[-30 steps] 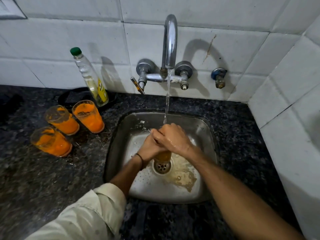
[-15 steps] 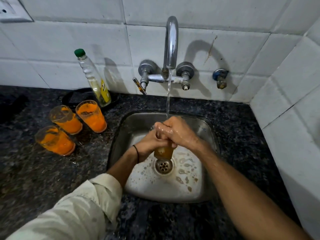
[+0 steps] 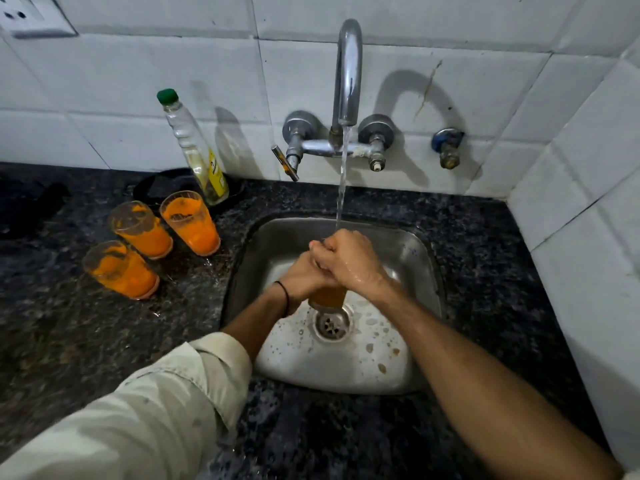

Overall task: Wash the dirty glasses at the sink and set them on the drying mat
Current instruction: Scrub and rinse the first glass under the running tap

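Note:
Over the drain of the steel sink [image 3: 420, 252] I hold a glass [image 3: 327, 298] with orange residue, upright under the running tap [image 3: 348, 74]. My left hand [image 3: 301, 277] grips its side. My right hand [image 3: 349, 263] covers its top, fingers curled at the rim, and the water stream lands on that hand. Only the glass's lower part shows below my hands. Three more dirty glasses coated in orange stand on the dark counter left of the sink: one [image 3: 192, 223] nearest the sink, one [image 3: 142, 230] beside it, one [image 3: 119, 270] in front.
A clear bottle [image 3: 195, 150] with a green cap leans against the tiled wall behind the glasses, with a dark round object [image 3: 159, 187] at its foot. A small valve [image 3: 446, 147] sticks out of the wall right of the tap. The tiled side wall bounds the counter on the right.
My hands and the glass have risen slightly above the drain. The orange-tinted water on the sink floor has drained off, leaving scattered drops.

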